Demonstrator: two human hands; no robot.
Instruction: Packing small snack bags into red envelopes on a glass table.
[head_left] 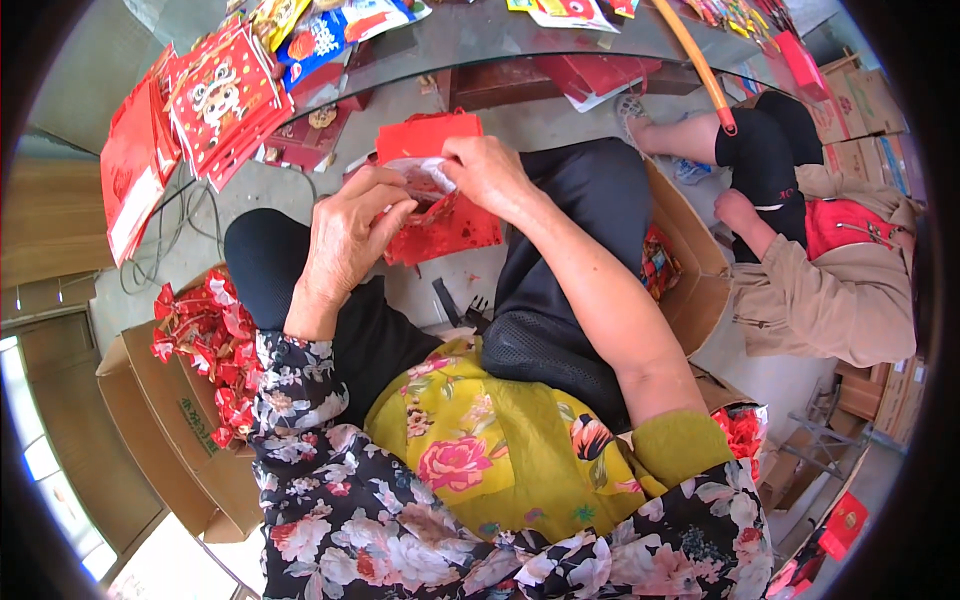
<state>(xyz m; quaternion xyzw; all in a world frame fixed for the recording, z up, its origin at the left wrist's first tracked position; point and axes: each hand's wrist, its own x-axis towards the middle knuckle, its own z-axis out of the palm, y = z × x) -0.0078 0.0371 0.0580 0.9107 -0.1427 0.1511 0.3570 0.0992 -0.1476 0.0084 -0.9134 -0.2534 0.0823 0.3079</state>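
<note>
A red paper bag (450, 232) with a pale inside is held above my knees, its mouth spread apart and facing up toward me. My left hand (352, 228) grips the near left edge of the mouth between thumb and fingers. On the far right edge, my right hand (490, 172) pinches the rim with bent fingers. Something reddish shows within the mouth, too small to make out. Past my left hand, piles of flat red paper bags (222, 100) printed with a cartoon animal lie at the edge of the glass table (420, 62).
Beside my left leg stands a cardboard box (165, 400) of red-wrapped sweets (215, 340). Another open carton (690, 270) with colourful packets is by my right leg. Snack packets (345, 35) and an orange stick (690, 55) lie on the table. A co-worker (810, 260) sits at the right.
</note>
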